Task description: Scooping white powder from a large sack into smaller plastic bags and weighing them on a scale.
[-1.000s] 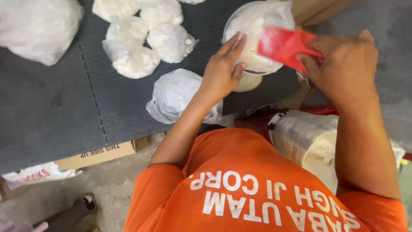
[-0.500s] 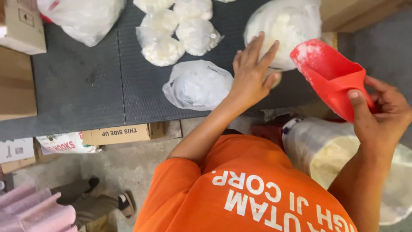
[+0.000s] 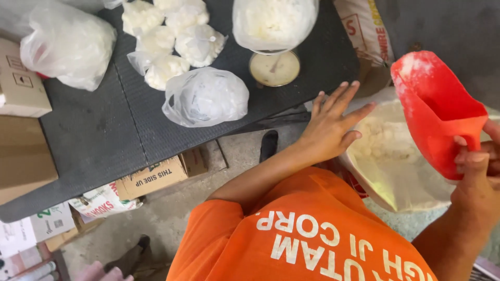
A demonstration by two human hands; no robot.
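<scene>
**Now: scoop in the right hand, above the open sack**

From my remote seat I see the right hand [image 3: 476, 177] clenched around the handle of a red plastic scoop [image 3: 435, 109], fingers wrapped tight, the scoop's mouth turned up and dusted white inside. It hangs over the open sack of white powder [image 3: 388, 161], which sits low, below the table edge. The left hand [image 3: 330, 127] is released and holds nothing; its fingers are spread, and it hovers at the sack's near rim. Whether it touches the plastic, I cannot tell.

On the dark table [image 3: 94, 135] a knotted clear bag [image 3: 205, 96] lies near the edge, with several small filled bags [image 3: 169, 39] behind it. A large bag of white powder [image 3: 273, 21] stands on a round scale [image 3: 274, 67]. Cardboard boxes [image 3: 23, 125] sit at the table's left end.
</scene>
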